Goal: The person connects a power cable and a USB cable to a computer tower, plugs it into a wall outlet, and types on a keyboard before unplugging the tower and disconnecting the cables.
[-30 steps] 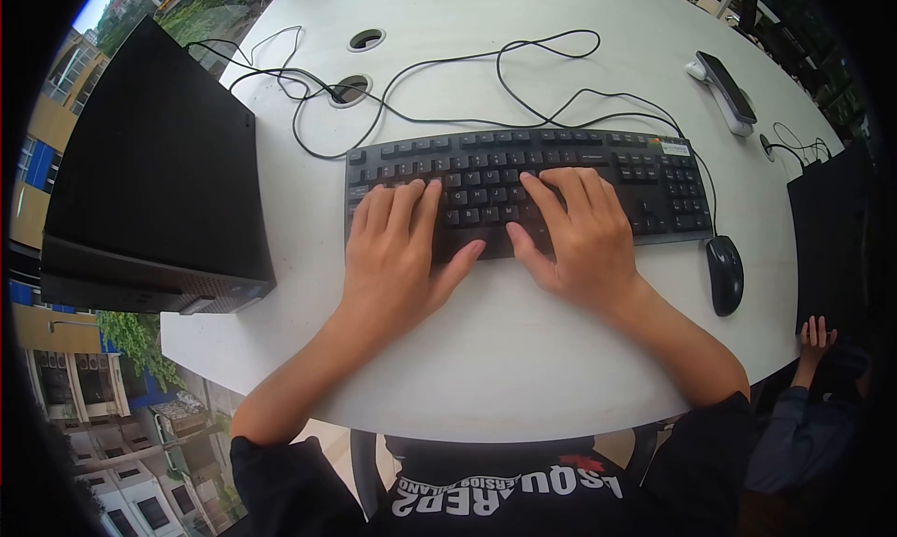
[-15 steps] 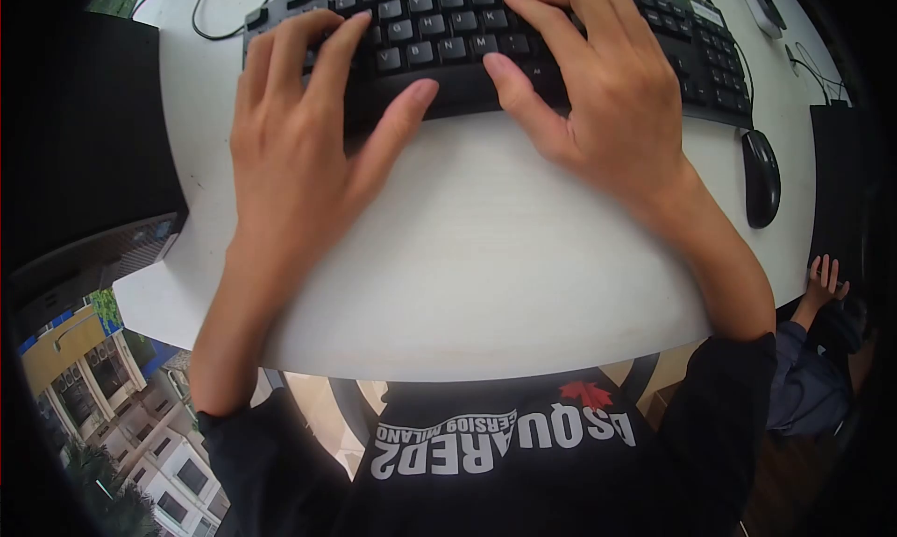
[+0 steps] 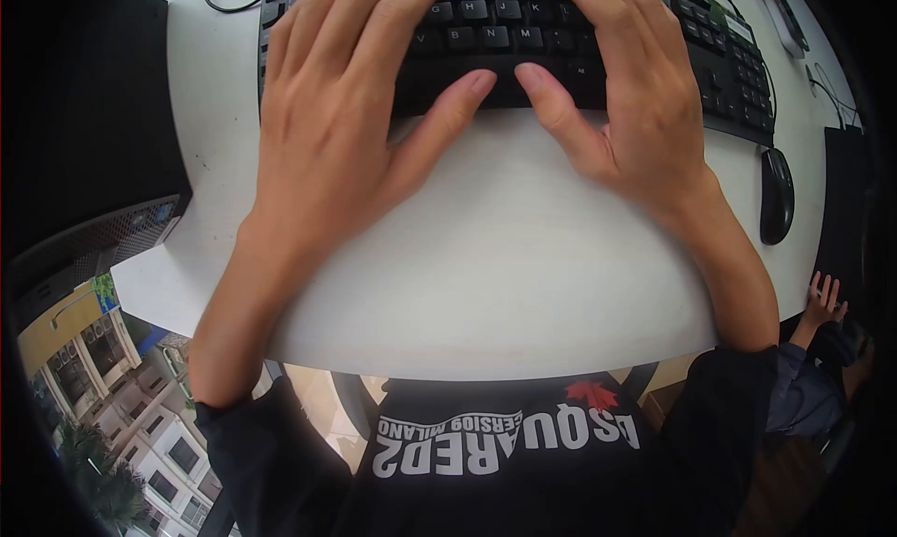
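Observation:
A black keyboard [image 3: 486, 37] with white letters lies across the top of the head view. Over its left part rests my left hand [image 3: 341, 98], fingers stretched forward across the keys and thumb held out near the space bar. My right hand [image 3: 631, 93] lies over the right part, its thumb also pointing in toward the space bar. Neither hand grips anything. The fingertips of both hands run to or past the top edge of the view, so which keys they touch is hard to tell. Right of my right hand sits a black mouse [image 3: 776, 196].
The keyboard and mouse stand on a white desk [image 3: 514, 257]. A black computer case [image 3: 89, 126] is at the left. Cables [image 3: 827, 93] lie at the right. Another person's hand [image 3: 823, 299] shows at the far right. Buildings [image 3: 140, 425] appear at lower left.
My left hand has moved right and forward over the keys. The thumbs are now closer together. The keyboard and mouse sit slightly further right in view.

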A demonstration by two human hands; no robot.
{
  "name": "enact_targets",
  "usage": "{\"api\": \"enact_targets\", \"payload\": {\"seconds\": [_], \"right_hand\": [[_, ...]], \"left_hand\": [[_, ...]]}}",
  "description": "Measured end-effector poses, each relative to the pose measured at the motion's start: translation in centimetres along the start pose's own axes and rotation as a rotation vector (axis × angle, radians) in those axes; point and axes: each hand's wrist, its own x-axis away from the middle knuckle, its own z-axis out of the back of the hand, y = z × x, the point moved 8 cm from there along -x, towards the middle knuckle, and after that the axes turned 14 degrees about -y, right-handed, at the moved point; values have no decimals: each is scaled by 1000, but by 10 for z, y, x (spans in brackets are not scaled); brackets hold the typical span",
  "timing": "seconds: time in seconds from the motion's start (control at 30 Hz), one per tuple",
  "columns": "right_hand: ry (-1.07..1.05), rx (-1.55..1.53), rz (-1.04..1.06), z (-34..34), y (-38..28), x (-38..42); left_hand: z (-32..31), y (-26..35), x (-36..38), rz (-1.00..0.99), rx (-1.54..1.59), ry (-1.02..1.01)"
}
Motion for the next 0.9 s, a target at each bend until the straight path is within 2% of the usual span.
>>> {"api": "enact_targets", "payload": {"seconds": [0.17,0.27,0.4,0.57,0.67,0.7,0.9], "right_hand": [[-57,23,-32,-8,-1,-4],[-183,77,-42,-6,-14,-13],[-267,20,-107,-4,-15,-12],[-39,-64,-144,21,10,2],[62,-115,-180,33,24,6],[124,-155,-202,35,28,8],[103,-260,-191,26,32,11]], "left_hand": [[-5,-15,6,-75,193,-108],[-7,-9,5,-66,21,-143],[-8,-8,9,-15,-62,-111],[0,-16,12,11,36,-23],[11,-32,17,100,188,-1],[14,-34,18,70,176,15],[19,-49,18,123,312,-4]]}}
